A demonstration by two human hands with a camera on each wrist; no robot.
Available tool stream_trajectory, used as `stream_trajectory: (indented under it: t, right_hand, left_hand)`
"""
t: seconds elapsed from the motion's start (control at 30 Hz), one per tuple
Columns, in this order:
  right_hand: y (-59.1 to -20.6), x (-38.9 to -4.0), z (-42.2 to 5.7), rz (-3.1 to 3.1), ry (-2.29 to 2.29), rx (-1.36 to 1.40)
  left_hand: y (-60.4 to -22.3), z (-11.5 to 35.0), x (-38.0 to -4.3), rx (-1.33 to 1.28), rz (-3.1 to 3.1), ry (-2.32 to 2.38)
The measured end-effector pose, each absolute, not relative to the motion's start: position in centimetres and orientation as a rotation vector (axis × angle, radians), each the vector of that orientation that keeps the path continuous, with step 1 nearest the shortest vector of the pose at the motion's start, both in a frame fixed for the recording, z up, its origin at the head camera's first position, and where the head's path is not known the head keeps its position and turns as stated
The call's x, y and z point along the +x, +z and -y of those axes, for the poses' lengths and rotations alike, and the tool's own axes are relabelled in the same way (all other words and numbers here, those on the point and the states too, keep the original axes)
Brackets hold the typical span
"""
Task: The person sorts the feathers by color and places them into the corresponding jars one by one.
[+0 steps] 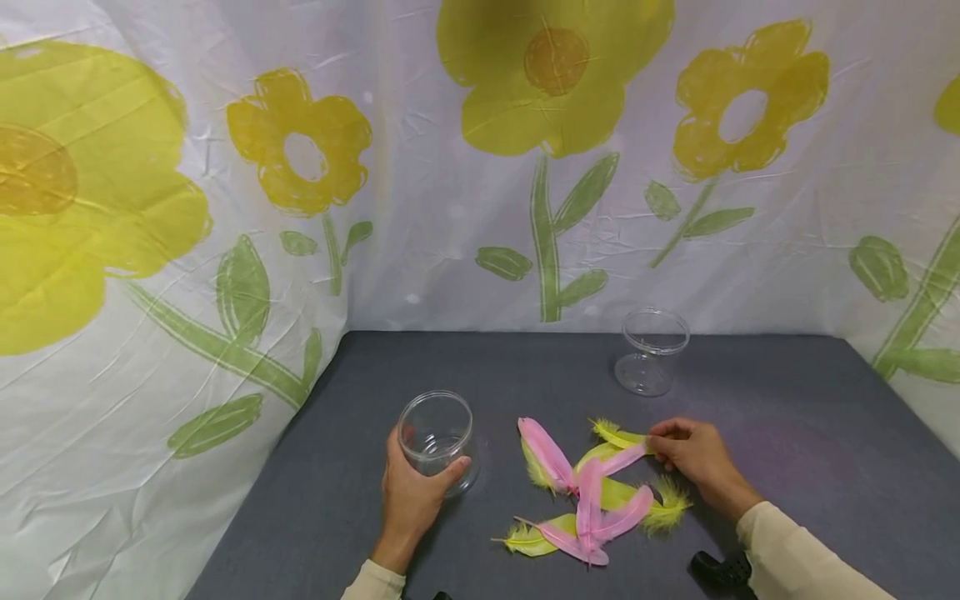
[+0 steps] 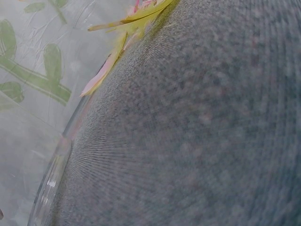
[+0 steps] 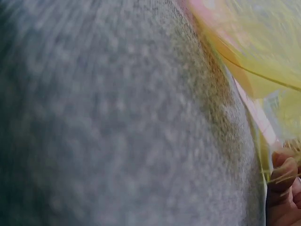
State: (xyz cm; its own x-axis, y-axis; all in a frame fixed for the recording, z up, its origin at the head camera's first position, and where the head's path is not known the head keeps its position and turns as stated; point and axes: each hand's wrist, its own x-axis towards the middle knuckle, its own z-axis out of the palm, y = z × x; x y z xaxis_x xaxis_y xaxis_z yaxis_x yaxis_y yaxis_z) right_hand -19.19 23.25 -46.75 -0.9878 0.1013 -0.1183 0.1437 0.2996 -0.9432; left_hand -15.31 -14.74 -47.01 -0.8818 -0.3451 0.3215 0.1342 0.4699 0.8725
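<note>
In the head view my left hand [image 1: 412,492] grips a clear plastic jar [image 1: 438,457], thumb and fingers wrapped around its side. My right hand [image 1: 697,458] pinches the end of a pink feather [image 1: 624,458] at the upper right of a loose pile. Beside that feather, a yellow feather [image 1: 618,434] reaches the same fingertips. Other pink feathers [image 1: 590,500] and yellow feathers [image 1: 531,542] overlap on the dark cloth between my hands. In the right wrist view, the curled fingers [image 3: 284,165] meet the pink quill end, partly behind yellow feather fluff.
A second clear plastic container [image 1: 647,375] stands at the back right of the dark grey table [image 1: 510,375]. By my right sleeve lies a black object [image 1: 720,571]. A white curtain with painted flowers [image 1: 420,208] hangs behind the table and along its sides.
</note>
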Motion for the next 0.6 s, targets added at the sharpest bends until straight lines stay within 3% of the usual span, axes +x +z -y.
stream_trajectory:
  t: [0.6]
  right_hand:
    - [-44.0,-18.7,-24.5,-2.67,-1.885,0.173]
  left_hand:
    - [-47.0,14.7,-15.2,0.172,2.25,-1.406]
